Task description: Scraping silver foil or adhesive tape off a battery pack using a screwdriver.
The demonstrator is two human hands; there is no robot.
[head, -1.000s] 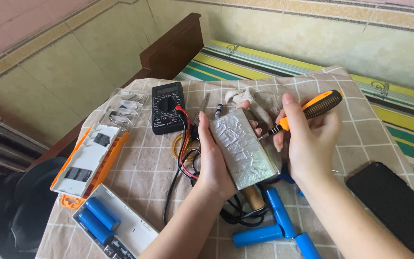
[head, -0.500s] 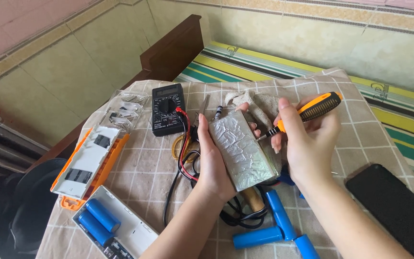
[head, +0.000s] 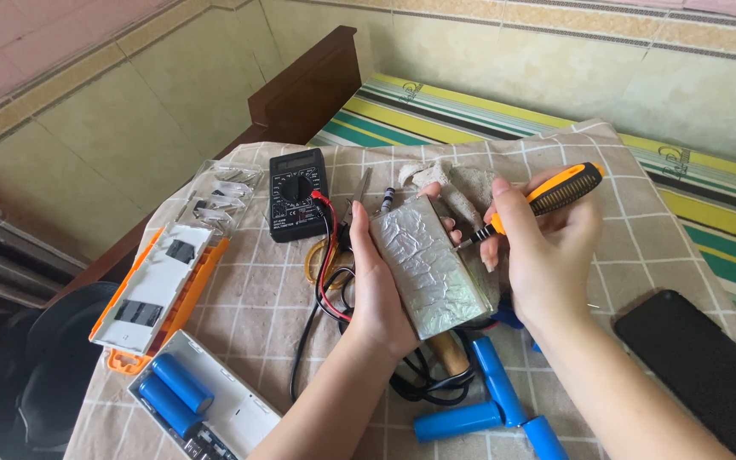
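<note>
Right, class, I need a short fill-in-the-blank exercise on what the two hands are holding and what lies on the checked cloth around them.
1. The left hand holds a block wrapped in crinkled ____.
2. The right hand grips a screwdriver whose handle is black and ____.
3. The black multimeter has one black lead and one ____ lead.
4. The loose cylindrical cells near the wrists are ____.

Missing words: foil; orange; red; blue

Tiled yellowish wall [head: 112,111], dark wood bedframe [head: 304,85], striped mat [head: 487,119], checked cloth [head: 266,298]; daylight.
</note>
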